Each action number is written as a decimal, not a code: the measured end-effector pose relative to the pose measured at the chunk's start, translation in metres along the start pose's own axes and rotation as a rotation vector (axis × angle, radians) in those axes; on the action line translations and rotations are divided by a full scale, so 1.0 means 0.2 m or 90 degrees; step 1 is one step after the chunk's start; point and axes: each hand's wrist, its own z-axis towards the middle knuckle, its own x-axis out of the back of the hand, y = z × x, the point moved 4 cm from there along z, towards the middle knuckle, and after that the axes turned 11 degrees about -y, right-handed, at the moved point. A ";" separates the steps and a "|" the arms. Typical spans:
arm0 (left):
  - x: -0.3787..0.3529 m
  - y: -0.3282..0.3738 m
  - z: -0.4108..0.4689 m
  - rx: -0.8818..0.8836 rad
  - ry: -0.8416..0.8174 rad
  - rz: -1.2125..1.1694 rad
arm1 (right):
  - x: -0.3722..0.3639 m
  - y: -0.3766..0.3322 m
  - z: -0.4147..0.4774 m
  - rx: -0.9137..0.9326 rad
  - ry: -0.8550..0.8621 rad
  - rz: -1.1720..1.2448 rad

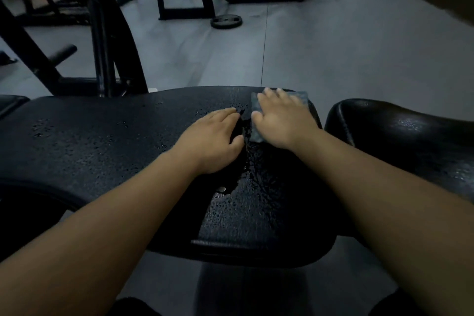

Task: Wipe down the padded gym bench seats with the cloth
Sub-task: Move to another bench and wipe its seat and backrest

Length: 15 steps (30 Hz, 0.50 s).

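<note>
The right hand (280, 120), fingers straight, presses the grey cloth (302, 100) onto the wet padded surface (102, 136). The cloth's long axis runs away from the person. The left hand (215, 138) rests flat beside it, holding nothing.

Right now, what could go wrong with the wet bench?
1. The cloth lies at the far edge of the bench under the right hand; a push away might slide it off onto the floor.
2. The left hand rests on wet padding and could slip.
3. Droplets dot the left side and may get missed.
</note>
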 end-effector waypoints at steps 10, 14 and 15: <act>-0.02 -0.07 0.08 0.033 0.042 -0.006 | 0.04 0.11 0.09 0.016 0.005 -0.018; -0.03 -0.08 0.09 0.023 0.061 -0.016 | 0.01 -0.07 0.05 0.063 -0.009 -0.007; -0.03 -0.09 0.09 0.022 0.064 -0.018 | 0.00 -0.08 -0.04 0.118 -0.012 -0.014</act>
